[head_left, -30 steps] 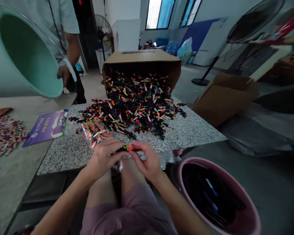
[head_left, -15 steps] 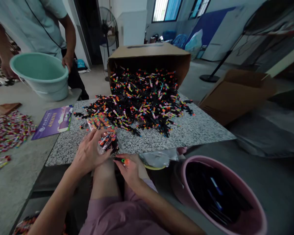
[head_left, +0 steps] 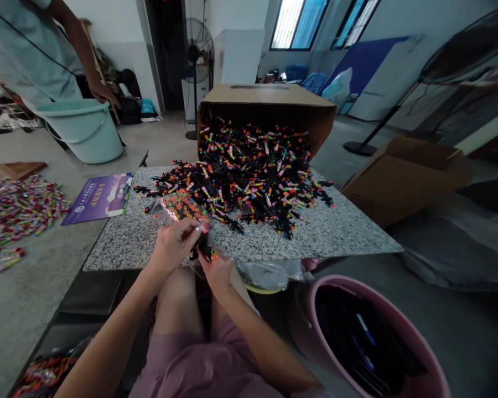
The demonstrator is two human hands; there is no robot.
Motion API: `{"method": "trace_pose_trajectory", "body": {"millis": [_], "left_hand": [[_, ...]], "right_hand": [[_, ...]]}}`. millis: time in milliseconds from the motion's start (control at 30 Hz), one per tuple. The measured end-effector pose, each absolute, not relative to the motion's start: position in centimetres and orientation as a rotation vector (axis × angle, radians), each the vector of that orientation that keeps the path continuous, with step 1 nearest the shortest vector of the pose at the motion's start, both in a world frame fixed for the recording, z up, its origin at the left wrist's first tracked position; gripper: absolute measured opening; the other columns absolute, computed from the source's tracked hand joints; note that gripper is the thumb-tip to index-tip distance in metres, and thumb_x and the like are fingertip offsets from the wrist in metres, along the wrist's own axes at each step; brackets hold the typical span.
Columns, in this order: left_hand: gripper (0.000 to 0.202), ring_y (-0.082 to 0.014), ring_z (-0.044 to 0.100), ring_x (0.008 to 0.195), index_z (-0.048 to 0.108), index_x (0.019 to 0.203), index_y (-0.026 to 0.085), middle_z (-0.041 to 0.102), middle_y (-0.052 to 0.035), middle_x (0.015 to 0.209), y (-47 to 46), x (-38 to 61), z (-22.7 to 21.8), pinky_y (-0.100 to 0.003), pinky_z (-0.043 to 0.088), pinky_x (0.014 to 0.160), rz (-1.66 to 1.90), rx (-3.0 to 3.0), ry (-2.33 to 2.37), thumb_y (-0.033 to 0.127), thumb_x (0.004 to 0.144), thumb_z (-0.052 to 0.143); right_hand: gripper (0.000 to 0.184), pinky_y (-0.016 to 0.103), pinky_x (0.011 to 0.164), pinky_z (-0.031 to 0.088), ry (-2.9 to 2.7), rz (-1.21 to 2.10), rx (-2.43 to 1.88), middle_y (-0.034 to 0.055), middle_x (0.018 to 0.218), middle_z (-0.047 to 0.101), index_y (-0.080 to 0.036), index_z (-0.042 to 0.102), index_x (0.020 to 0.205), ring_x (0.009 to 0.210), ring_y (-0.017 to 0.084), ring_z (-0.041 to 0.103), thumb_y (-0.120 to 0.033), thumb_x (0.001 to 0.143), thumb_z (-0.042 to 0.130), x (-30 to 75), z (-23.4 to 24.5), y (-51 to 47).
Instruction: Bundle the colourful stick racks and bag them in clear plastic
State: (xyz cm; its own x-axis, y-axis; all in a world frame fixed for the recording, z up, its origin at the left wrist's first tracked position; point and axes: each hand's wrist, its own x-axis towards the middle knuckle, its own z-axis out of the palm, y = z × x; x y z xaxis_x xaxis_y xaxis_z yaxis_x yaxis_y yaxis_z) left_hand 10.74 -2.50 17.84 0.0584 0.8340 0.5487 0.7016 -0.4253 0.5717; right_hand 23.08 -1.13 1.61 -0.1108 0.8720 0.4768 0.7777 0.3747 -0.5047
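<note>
L hand (head_left: 175,240) pinching shiny bag (head_left: 181,207), R hand (head_left: 218,272) w/ blk pc (head_left: 208,251)

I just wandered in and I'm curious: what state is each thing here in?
Clear plastic bag: holding small pieces, mouth unclear
Left hand: pinching bag's edge
Right hand: gripping black piece
Cardboard box: open, on its side, pieces spilling out
Pink tub: open, holding dark items
Mint-green bucket: upright, handle down
Purple printed sheet: lying flat

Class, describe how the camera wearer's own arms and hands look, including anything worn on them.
The left hand and right hand are ungloved. Both forearms are bare, with no watch or bracelet showing. No sleeve can be made out clearly; mauve shorts show below.
</note>
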Motion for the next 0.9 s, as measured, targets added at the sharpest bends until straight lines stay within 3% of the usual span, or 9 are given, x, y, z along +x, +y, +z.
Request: {"method": "trace_pose_trajectory", "body": {"millis": [367, 633, 900], "left_hand": [[0.022, -0.0052, 0.036, 0.041, 0.070, 0.084, 0.019, 0.043, 0.0093, 0.046, -0.8, 11.9, 17.3, -0.017, 0.028, 0.045, 1.241, 2.195, 1.644, 0.035, 0.091, 0.057], [0.025, -0.0058, 0.043, 0.045, 0.071, 0.089, 0.019, 0.060, 0.0053, 0.056, -0.3, 12.2, 17.5, -0.018, 0.031, 0.047, 1.175, 2.222, 1.607, 0.036, 0.094, 0.053], [0.024, -0.0061, 0.044, 0.044, 0.071, 0.086, 0.020, 0.052, 0.0073, 0.050, 1.0, 12.3, 17.0, -0.019, 0.030, 0.047, 1.193, 2.229, 1.629, 0.036, 0.093, 0.055]], "right_hand": [[0.029, 0.024, 0.057, 0.043, -1.892, 0.094, -1.481, 0.0085, 0.066, 0.070, -0.016, 0.069, 0.077, 0.062, 0.018, 0.067, -0.035, 0.095, 0.058, 23.9, 2.2, -0.2], [0.022, 0.024, 0.058, 0.043, -1.910, 0.229, -1.535, 0.0080, 0.069, 0.072, -0.017, 0.071, 0.082, 0.063, 0.018, 0.068, -0.035, 0.092, 0.064, 25.1, 2.8, 0.2], [0.017, 0.026, 0.055, 0.042, -1.980, 0.266, -1.692, 0.0085, 0.073, 0.074, -0.018, 0.071, 0.082, 0.061, 0.019, 0.068, -0.032, 0.090, 0.065, 23.6, 5.4, 0.3]]}}
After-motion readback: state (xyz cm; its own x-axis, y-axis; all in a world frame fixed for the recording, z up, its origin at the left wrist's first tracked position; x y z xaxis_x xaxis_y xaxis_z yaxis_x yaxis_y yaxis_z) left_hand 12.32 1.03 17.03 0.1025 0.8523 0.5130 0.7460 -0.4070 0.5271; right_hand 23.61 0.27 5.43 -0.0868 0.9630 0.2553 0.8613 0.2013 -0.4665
